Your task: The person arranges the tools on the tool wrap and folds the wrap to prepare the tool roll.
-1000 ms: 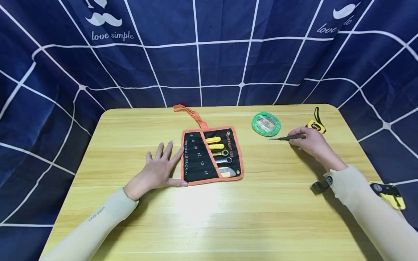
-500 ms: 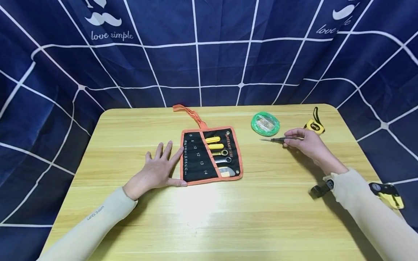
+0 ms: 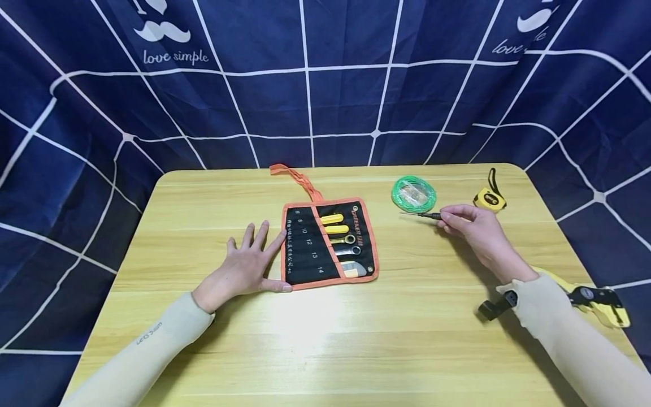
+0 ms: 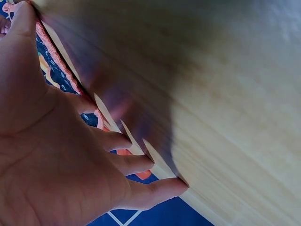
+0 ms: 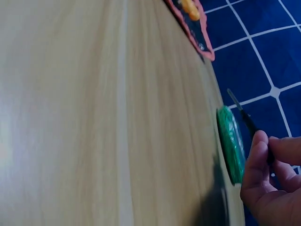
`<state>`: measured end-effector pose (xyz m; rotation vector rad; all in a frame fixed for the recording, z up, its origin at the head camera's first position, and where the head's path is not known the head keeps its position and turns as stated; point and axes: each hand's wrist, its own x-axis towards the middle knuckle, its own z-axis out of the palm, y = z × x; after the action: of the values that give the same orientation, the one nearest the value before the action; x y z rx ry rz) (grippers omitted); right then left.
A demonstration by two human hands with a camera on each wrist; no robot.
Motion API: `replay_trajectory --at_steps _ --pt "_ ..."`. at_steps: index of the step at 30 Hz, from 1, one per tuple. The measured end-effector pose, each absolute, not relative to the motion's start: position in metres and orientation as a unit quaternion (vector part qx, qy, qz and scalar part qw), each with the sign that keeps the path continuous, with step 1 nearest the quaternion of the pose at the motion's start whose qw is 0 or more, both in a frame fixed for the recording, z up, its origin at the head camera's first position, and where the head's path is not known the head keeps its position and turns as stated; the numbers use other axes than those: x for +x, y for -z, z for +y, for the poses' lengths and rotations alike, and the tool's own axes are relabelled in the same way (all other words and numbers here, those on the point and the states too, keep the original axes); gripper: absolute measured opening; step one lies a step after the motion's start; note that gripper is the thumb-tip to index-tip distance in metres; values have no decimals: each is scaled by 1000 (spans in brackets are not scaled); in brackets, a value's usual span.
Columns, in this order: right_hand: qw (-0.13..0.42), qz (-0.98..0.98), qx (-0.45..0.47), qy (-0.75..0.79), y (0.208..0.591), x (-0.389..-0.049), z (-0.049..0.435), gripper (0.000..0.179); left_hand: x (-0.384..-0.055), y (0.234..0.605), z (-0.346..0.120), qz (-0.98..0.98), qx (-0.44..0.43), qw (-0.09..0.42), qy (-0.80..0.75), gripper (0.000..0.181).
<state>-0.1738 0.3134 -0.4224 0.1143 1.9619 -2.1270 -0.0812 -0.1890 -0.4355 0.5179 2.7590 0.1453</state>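
In the head view my right hand [image 3: 473, 229] pinches a small screwdriver [image 3: 429, 216] by its dark handle. Its thin metal shaft points left, just in front of a coil of green wire [image 3: 407, 203]. The right wrist view shows the screwdriver [image 5: 247, 120] raised above the table, between thumb and fingers. My left hand [image 3: 244, 265] lies with spread fingers on the table, its thumb and index finger at the left edge of a black tool pouch [image 3: 307, 268] with orange trim. Two yellow handles [image 3: 333, 223], two wrench ends [image 3: 351, 250] and a grey-bladed tool [image 3: 356, 268] sit in the pouch's pockets.
A yellow tape measure [image 3: 490, 199] with a black strap lies at the back right. A yellow and black tool [image 3: 602, 302], partly behind the right sleeve, rests by the right edge. Orange ties [image 3: 300, 180] trail behind the pouch. A blue checked curtain [image 3: 341, 102] surrounds the table [image 3: 254, 350].
My right hand has shifted a little to the left with the screwdriver, and more of the yellow and black tool shows beside the sleeve. The left hand and the pouch stay in place.
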Motion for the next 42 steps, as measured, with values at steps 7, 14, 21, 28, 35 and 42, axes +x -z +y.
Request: replay_trajectory --at_steps 7,14,21,28,35,42 --pt "131 609 28 782 420 -167 303 20 -78 435 -191 969 178 165 -55 127" --pt "146 541 34 828 420 -167 293 24 -80 436 -189 969 179 158 -58 127" --pt "133 543 37 828 421 -169 281 21 -79 438 -191 969 184 153 -66 127" --pt "122 549 33 826 418 -172 265 20 -81 447 -194 968 189 142 -82 132" --pt "115 572 24 812 416 -171 251 18 -78 436 -189 968 191 142 -75 126" --pt "114 580 25 806 416 -174 241 17 -79 436 -190 969 187 148 -69 125"
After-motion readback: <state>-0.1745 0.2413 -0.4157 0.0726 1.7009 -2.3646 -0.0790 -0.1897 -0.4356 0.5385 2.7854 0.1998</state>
